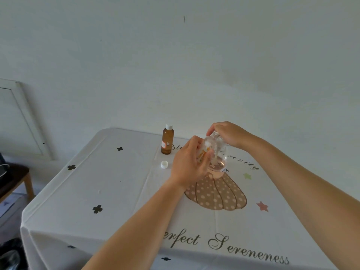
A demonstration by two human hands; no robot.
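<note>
Clear bottle (218,152) between both hands (187,164)

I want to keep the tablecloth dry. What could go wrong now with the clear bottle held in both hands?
The clear bottle is tilted between the left hand and right hand, its top hidden; if open, liquid may spill on the tablecloth. The left hand could also knock the brown bottle or white cap nearby.

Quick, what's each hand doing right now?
Left hand: grips the clear bottle round its body.
Right hand: curled over the same bottle's top.
</note>
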